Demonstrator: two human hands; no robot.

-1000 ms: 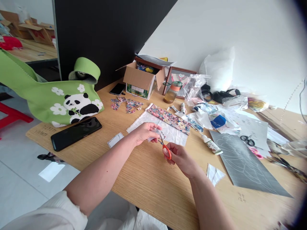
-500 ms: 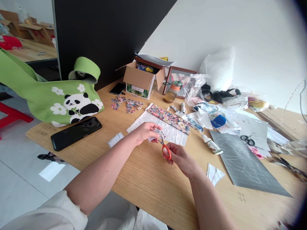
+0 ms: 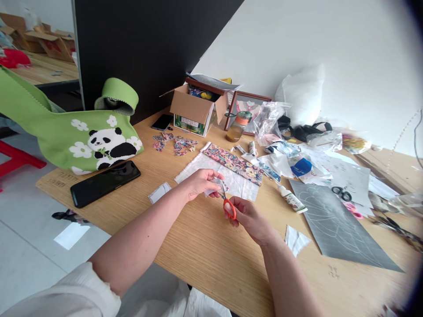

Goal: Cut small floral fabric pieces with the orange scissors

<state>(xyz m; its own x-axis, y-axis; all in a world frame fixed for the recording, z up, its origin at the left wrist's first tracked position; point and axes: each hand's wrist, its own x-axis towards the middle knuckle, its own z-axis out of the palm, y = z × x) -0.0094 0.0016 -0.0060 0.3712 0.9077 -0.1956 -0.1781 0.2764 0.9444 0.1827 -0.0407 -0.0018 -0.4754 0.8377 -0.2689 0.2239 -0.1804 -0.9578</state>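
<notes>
My left hand (image 3: pixel 202 184) pinches a small piece of fabric (image 3: pixel 213 187), pale on the side I see, with a bit of print at its edge. In my right hand (image 3: pixel 243 213) are orange-handled scissors (image 3: pixel 229 209), the fingers through the loops. The blades meet the fabric's right edge; how far they are apart is hard to see. Behind the hands lies a folded floral cloth (image 3: pixel 233 163) on a white cloth (image 3: pixel 190 169). Cut floral pieces (image 3: pixel 183 146) rest further back on the wooden table (image 3: pixel 194 246).
At the left are a black phone (image 3: pixel 105 182) and a green panda bag (image 3: pixel 79 141). A cardboard box (image 3: pixel 191 108) and a jar (image 3: pixel 237 127) stand at the back. To the right lie a glue bottle (image 3: pixel 292 199), a grey patterned sheet (image 3: pixel 340 229) and a white scrap (image 3: pixel 296 240).
Hardly anything differs. Both hands stay in place, and the scissor blades and the fabric have shifted only very slightly.
</notes>
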